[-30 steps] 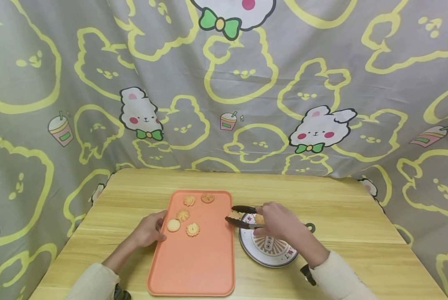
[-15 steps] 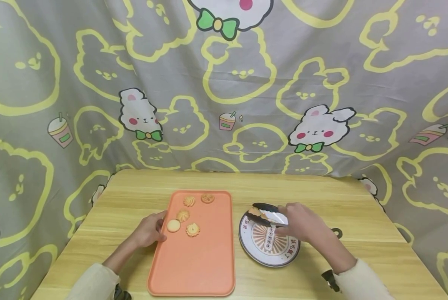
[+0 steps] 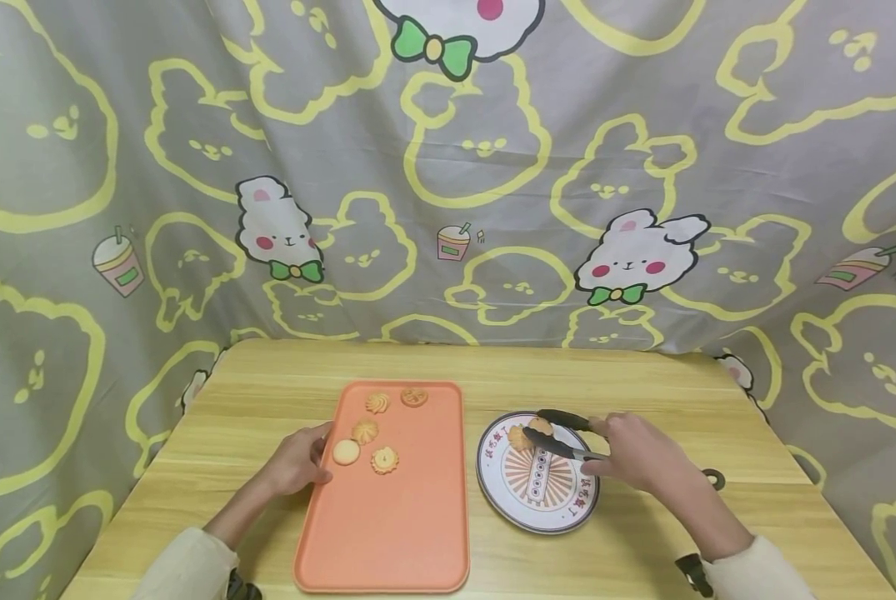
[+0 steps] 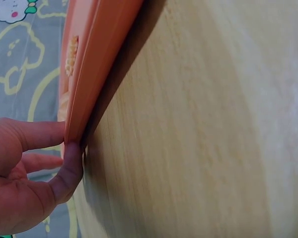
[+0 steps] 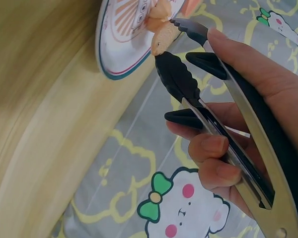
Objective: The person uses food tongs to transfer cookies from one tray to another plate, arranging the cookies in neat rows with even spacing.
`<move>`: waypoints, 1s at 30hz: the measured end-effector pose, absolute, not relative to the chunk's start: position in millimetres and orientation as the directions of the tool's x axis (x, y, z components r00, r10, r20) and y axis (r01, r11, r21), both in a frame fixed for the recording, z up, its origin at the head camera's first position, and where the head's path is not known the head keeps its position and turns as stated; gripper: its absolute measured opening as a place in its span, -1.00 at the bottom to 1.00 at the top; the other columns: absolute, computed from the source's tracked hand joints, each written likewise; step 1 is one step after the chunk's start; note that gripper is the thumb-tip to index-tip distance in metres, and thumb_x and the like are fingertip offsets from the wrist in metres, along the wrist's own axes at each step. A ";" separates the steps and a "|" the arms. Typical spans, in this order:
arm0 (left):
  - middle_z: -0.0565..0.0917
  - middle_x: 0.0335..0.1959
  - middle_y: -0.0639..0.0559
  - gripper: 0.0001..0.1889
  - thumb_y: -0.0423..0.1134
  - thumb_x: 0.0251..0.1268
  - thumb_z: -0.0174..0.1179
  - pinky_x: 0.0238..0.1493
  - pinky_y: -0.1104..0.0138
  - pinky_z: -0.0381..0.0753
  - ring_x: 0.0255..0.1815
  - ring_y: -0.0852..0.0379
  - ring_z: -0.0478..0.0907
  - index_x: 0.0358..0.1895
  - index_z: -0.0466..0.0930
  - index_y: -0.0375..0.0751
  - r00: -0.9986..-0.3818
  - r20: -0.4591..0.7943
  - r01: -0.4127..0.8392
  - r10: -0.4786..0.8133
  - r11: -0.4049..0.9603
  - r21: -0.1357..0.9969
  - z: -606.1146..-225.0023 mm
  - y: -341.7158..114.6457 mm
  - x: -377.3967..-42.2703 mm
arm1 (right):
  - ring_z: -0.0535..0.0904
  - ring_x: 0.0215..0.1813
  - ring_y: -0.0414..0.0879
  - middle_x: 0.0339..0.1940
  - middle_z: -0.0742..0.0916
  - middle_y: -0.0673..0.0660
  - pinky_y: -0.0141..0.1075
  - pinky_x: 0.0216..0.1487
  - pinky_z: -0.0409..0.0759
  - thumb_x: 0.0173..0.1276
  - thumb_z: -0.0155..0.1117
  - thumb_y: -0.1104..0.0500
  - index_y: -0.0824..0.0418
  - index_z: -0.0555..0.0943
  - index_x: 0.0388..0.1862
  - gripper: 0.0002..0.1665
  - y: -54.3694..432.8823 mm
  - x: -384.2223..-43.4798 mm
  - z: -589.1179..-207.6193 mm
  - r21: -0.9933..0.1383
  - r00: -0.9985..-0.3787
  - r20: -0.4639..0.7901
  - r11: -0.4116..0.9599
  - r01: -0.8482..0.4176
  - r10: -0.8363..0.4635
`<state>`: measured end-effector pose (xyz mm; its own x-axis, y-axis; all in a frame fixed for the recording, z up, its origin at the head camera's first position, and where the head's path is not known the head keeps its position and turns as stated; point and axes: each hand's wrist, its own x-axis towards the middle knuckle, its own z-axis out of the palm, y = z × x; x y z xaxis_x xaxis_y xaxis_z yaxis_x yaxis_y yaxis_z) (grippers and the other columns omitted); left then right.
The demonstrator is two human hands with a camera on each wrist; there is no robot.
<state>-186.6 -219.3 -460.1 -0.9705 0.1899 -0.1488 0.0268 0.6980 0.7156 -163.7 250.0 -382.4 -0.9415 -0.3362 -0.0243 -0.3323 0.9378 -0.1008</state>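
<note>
My left hand (image 3: 297, 460) pinches the left rim of an orange tray (image 3: 383, 533), its thumb and fingers on both sides of the edge in the left wrist view. Several cookies lie toward the tray's far end, among them a round smooth cookie (image 3: 346, 452) and a scalloped cookie (image 3: 384, 460). My right hand (image 3: 635, 450) grips metal food tongs (image 5: 176, 74) with black tips, over a patterned round plate (image 3: 508, 500). In the right wrist view the spread tips stand around a tan cookie (image 5: 164, 37); whether both touch it I cannot tell. Another cookie (image 3: 518, 437) lies beside it.
The plate stands to the right of the tray on a wooden table (image 3: 605, 375), with a narrow gap between them. A grey curtain (image 3: 387, 150) with rabbit prints hangs behind and at both sides. The tongs' ring end (image 3: 713, 478) sticks out behind the right wrist.
The right hand and the tongs have moved right, from the tray's right edge, where a cookie was between the tips, back over the plate. The left hand and the tray stay in place.
</note>
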 end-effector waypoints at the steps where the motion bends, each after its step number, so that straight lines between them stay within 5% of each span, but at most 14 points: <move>1: 0.51 -0.30 -0.15 -0.12 -0.59 -0.17 0.35 -0.46 0.38 0.49 -0.39 0.10 0.42 0.36 0.17 -0.54 -0.970 -0.148 0.029 0.192 0.697 0.717 -460.1 -219.4 -186.7 | 0.64 -0.19 0.14 -0.25 0.72 0.22 -0.04 -0.15 0.62 -0.06 0.51 -0.12 0.36 0.60 0.01 -0.25 251.6 -163.4 -382.5 -0.102 -0.942 -0.023 0.938 -0.332 -0.336; 12: 0.54 -0.28 -0.16 -0.12 -0.59 -0.16 0.35 -0.47 0.37 0.48 -0.39 0.10 0.43 0.36 0.15 -0.55 -0.969 -0.144 0.038 0.202 0.694 0.719 -460.3 -221.0 -186.5 | 0.62 -0.29 0.03 -0.30 0.72 0.17 -0.09 -0.26 0.61 -0.10 0.51 -0.16 0.28 0.61 -0.05 -0.28 262.3 -160.1 -387.3 -0.102 -0.948 -0.041 0.946 -0.309 -0.315; 30: 0.52 -0.27 -0.16 -0.13 -0.59 -0.15 0.34 -0.48 0.38 0.49 -0.38 0.10 0.42 0.36 0.14 -0.57 -0.968 -0.143 0.037 0.205 0.684 0.729 -461.0 -221.7 -186.2 | 0.60 -0.03 0.29 -0.09 0.71 0.33 0.09 -0.06 0.58 -0.13 0.53 -0.15 0.42 0.56 0.09 -0.11 263.2 -162.3 -387.7 -0.146 -0.957 -0.089 0.955 -0.260 -0.274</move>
<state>-186.2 -221.7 -461.0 -0.9681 0.2052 -0.1435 0.0370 0.6840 0.7286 -162.3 263.2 -387.7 -0.9575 -0.2744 -0.0891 -0.2600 0.9545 -0.1458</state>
